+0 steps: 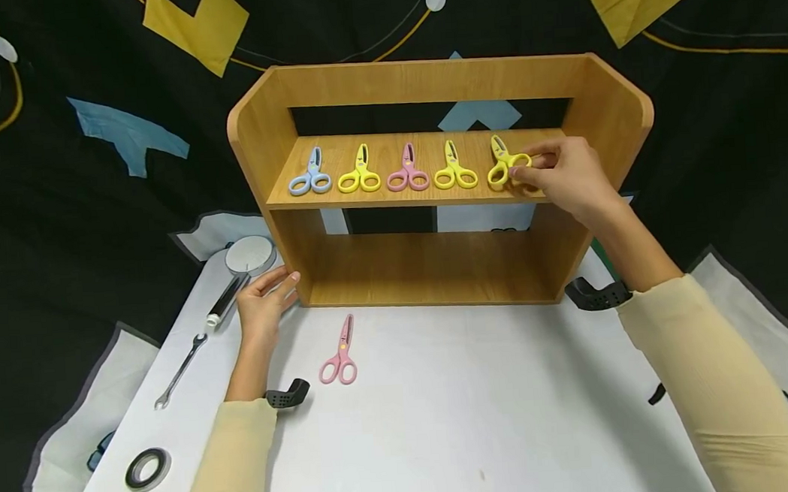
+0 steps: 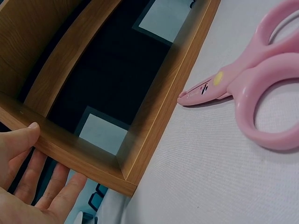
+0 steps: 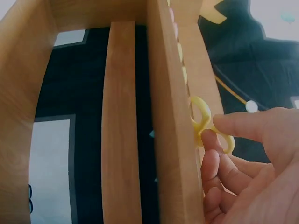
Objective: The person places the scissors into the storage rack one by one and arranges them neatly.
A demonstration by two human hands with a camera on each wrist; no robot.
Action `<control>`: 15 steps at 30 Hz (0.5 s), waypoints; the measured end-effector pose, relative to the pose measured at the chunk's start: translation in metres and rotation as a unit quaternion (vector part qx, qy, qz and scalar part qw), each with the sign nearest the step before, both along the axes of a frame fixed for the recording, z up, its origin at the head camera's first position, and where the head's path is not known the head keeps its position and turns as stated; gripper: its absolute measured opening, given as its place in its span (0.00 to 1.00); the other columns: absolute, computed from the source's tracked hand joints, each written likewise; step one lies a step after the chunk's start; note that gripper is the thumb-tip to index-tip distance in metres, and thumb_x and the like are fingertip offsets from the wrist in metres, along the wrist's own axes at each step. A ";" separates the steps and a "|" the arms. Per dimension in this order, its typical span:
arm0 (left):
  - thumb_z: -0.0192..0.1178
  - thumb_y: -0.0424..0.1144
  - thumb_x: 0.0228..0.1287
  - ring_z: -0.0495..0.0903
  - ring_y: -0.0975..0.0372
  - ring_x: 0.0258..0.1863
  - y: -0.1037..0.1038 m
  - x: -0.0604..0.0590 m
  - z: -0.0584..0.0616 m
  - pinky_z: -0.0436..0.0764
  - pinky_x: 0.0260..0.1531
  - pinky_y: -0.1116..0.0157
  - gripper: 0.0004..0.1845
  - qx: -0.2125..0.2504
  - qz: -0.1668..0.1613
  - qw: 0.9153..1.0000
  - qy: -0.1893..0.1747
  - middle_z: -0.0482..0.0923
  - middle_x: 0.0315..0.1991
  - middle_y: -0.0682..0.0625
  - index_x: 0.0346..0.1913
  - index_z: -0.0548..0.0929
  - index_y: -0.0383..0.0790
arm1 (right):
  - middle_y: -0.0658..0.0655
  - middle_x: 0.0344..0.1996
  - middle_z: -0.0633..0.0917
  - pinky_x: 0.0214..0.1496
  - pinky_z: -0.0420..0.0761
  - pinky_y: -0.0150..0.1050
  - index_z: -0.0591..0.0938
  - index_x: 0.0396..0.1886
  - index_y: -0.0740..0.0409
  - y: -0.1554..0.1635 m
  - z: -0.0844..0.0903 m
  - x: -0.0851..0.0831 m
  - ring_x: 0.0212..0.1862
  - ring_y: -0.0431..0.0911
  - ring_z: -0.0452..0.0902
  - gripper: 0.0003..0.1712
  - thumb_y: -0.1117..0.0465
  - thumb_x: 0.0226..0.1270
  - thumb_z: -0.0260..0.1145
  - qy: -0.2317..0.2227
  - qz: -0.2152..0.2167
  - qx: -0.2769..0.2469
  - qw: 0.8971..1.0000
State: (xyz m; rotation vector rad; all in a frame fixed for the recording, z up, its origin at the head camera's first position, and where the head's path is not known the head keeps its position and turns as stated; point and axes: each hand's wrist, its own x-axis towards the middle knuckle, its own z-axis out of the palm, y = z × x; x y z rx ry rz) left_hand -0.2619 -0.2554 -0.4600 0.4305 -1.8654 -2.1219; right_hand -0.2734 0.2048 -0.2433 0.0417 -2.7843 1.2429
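Observation:
A wooden shelf unit [image 1: 425,82] stands on a white sheet. Its upper board holds a row of small scissors: blue [image 1: 311,177], yellow [image 1: 359,174], pink [image 1: 408,174], yellow [image 1: 455,171], and another yellow pair [image 1: 501,163] at the right end. My right hand [image 1: 530,168] pinches the handle loops of that rightmost pair [image 3: 203,116], thumb above and fingers [image 3: 212,163] below. My left hand [image 1: 276,287] rests with straight fingers against the shelf unit's lower left corner [image 2: 93,163] and holds nothing. A pink pair of scissors [image 1: 341,354] lies on the sheet just right of it, blades [image 2: 201,91] pointing at the shelf.
Left of the shelf unit lie a round silver disc [image 1: 249,255], a black tube [image 1: 224,301], a wrench [image 1: 180,372] and a roll of tape [image 1: 147,469]. The white sheet [image 1: 478,406] spreads in front. Dark patterned cloth surrounds it.

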 end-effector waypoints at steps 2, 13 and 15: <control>0.78 0.38 0.58 0.87 0.66 0.45 0.002 0.000 0.000 0.85 0.57 0.54 0.25 -0.002 -0.003 1.000 -0.003 0.87 0.43 0.56 0.58 0.86 0.34 | 0.59 0.51 0.78 0.41 0.75 0.35 0.77 0.71 0.57 0.001 -0.002 -0.003 0.51 0.48 0.68 0.33 0.47 0.73 0.68 -0.003 0.004 0.006 1.000; 0.77 0.38 0.59 0.87 0.66 0.44 0.002 0.002 0.001 0.86 0.56 0.54 0.24 -0.009 -0.003 1.000 0.002 0.87 0.43 0.55 0.58 0.86 0.34 | 0.63 0.59 0.77 0.48 0.74 0.43 0.78 0.69 0.58 0.000 -0.012 -0.009 0.59 0.55 0.67 0.34 0.44 0.72 0.68 -0.005 0.026 0.053 0.998; 0.77 0.39 0.59 0.87 0.66 0.45 0.001 0.002 0.001 0.87 0.56 0.55 0.24 -0.014 0.000 1.000 0.000 0.87 0.43 0.55 0.58 0.86 0.35 | 0.63 0.60 0.77 0.49 0.75 0.42 0.78 0.70 0.57 -0.002 -0.012 -0.007 0.60 0.55 0.67 0.34 0.43 0.72 0.68 0.002 0.022 0.052 0.998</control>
